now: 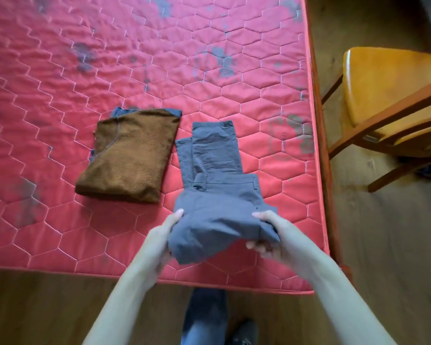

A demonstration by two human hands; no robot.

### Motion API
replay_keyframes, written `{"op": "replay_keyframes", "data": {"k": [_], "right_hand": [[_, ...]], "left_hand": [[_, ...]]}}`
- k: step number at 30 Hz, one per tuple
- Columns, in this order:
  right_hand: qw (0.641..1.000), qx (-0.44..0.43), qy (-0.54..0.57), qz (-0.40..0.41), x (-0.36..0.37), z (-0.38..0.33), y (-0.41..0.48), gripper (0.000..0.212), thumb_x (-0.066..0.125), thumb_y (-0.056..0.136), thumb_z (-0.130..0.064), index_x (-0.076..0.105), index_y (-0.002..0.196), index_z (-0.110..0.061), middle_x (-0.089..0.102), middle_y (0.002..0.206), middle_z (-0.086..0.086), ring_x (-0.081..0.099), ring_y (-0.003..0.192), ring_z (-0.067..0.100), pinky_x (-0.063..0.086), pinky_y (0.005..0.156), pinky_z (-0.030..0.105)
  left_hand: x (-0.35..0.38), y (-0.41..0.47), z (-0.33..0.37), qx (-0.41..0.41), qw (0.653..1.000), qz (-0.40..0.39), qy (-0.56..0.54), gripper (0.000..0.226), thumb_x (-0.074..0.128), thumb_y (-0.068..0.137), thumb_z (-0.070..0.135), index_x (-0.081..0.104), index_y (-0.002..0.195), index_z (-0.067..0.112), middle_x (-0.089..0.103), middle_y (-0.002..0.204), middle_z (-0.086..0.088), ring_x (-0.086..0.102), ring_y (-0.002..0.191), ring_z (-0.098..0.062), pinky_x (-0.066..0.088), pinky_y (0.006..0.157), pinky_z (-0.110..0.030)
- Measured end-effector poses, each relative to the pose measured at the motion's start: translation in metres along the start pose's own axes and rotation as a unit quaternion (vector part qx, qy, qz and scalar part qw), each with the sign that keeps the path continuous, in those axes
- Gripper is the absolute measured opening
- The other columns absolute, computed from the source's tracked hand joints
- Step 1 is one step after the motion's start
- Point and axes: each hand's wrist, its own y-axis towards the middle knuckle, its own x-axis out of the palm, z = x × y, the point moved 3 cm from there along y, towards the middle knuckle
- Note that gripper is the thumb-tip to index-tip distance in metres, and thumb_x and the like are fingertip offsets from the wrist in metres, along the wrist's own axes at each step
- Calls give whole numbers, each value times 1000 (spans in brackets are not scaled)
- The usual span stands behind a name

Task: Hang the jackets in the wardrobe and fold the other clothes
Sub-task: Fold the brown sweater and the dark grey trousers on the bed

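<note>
Head view: the grey trousers (219, 195) lie by the bed's (60, 220) near edge, toward its right corner. The left grip (159, 235) and right grip (271, 235) each clasp the raised near end, thumb above and fingers beneath, probably to double it over. A folded brown sweater (130, 155) lies just beside the trousers, on the side away from the right edge. No container is in view.

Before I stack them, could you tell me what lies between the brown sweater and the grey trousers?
In the head view, only a strip of red mattress separates the brown sweater from the grey trousers.
</note>
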Motion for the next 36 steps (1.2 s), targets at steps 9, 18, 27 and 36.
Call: {"op": "replay_keyframes", "data": {"k": [9,18,27,36], "right_hand": [[971,-202,55,118,-14,-156,151,51,51,95,-56,61,124,-15,72,116,0,68,97,14,49,83,31],[699,-219,-662,161,-16,-78,266,67,46,99,-34,17,159,-22,3,168,3,2,154,23,10,124,46],[748,-285,-459,386,-58,-96,270,57,67,86,-24,51,139,-9,46,149,15,41,139,31,32,114,48],[865,-46,-377,328,-69,-81,262,80,87,63,-52,53,126,-16,60,121,4,56,116,25,47,95,39]], "left_hand": [[33,114,148,245,967,70,-10,20,52,97,31,70,98,24,74,101,-5,69,97,-20,53,85,-35],[86,222,94,317,849,72,417,81,40,92,60,19,157,17,32,157,-13,28,146,-27,24,120,-39],[56,277,95,150,903,143,375,37,73,80,53,69,92,18,74,99,-9,66,100,-32,48,77,-35],[24,231,56,118,921,253,272,54,61,80,64,72,101,14,70,105,-12,62,105,-33,47,91,-37]]}}
